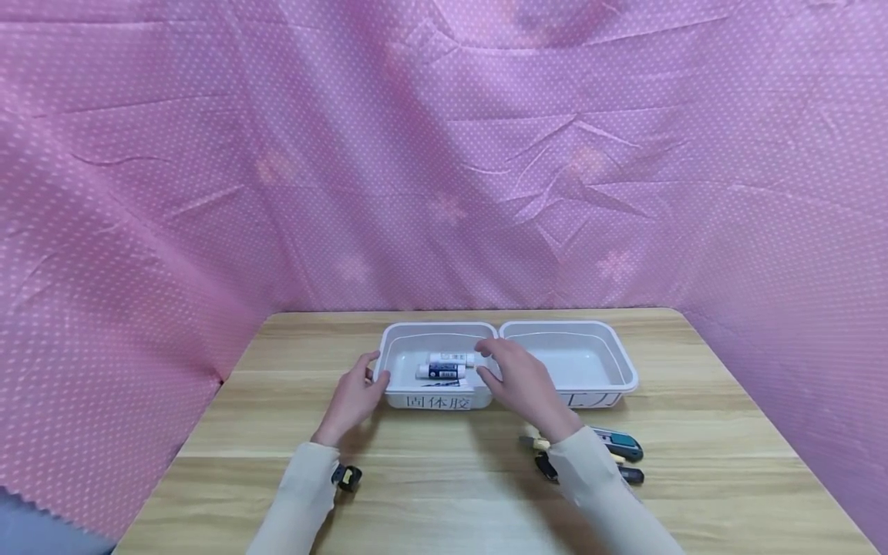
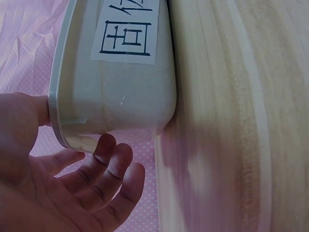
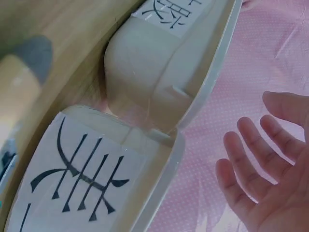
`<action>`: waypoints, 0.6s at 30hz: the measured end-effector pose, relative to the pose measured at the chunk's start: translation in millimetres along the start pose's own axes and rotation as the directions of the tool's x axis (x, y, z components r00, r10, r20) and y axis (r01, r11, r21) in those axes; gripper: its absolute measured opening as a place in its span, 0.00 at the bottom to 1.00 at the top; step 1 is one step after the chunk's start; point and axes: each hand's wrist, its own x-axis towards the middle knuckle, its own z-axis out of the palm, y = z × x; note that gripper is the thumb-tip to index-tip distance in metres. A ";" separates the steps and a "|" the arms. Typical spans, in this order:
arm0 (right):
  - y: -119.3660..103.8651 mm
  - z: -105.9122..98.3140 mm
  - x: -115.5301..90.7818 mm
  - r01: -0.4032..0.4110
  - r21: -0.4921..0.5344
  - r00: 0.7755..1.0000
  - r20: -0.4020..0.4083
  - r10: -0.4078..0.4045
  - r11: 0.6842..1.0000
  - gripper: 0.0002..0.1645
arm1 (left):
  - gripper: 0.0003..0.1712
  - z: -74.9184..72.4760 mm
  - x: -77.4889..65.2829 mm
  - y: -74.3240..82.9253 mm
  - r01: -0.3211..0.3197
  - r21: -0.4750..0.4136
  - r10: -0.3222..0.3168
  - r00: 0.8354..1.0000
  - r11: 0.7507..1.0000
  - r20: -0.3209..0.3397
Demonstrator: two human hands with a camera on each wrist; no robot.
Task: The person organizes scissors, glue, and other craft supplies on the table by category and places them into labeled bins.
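A white plastic bin [image 1: 430,331] with a paper label [image 1: 438,402] in Chinese characters holds three glue sticks [image 1: 441,371], lying side by side. At its front left corner, my left hand [image 1: 357,397] grips the rim, thumb over the edge and fingers curled against the outer wall; the left wrist view shows this bin [image 2: 135,92] from outside. My right hand [image 1: 520,378] is above the bin's right side, near the ends of the glue sticks, fingers loosely bent. In the right wrist view the palm and fingers of the right hand [image 3: 270,169] hold nothing.
A second white bin [image 1: 569,362], also labelled, stands right beside the first. Several utility knives [image 1: 617,443] lie on the wooden table [image 1: 444,478] in front of it, partly hidden under my right forearm. Pink dotted cloth [image 1: 444,154] hangs behind and at the sides.
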 end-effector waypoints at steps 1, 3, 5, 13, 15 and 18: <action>0.0 -1.7 -3.4 0.002 -0.012 1.000 -0.007 -0.002 1.000 0.19 | 0.32 0.2 -0.5 0.5 0.004 -0.002 -0.004 1.000 1.000 -0.002; -0.4 -5.0 -10.4 0.004 -0.034 1.000 -0.014 -0.004 0.999 0.21 | 0.32 0.5 -1.9 1.1 0.011 -0.006 -0.011 1.000 1.000 -0.006; -1.1 -8.9 -18.4 0.007 -0.060 1.000 -0.027 -0.009 0.998 0.22 | 0.32 0.4 -2.5 1.1 0.007 -0.007 -0.007 1.000 1.000 -0.010; 3.7 -29.3 -53.0 -0.034 -0.086 0.998 -0.050 0.029 0.996 0.24 | 0.32 2.5 -3.7 0.2 0.001 -0.017 -0.002 1.000 1.000 -0.017; 6.8 -33.9 -62.4 -0.036 -0.111 0.998 -0.054 0.030 0.993 0.23 | 0.32 3.1 -3.7 0.2 0.003 -0.013 -0.003 1.000 1.000 -0.019; 12.4 -42.8 -75.7 -0.025 -0.143 0.997 -0.074 0.014 0.989 0.23 | 0.31 4.1 -3.2 1.2 -0.002 -0.008 0.002 1.000 1.000 -0.026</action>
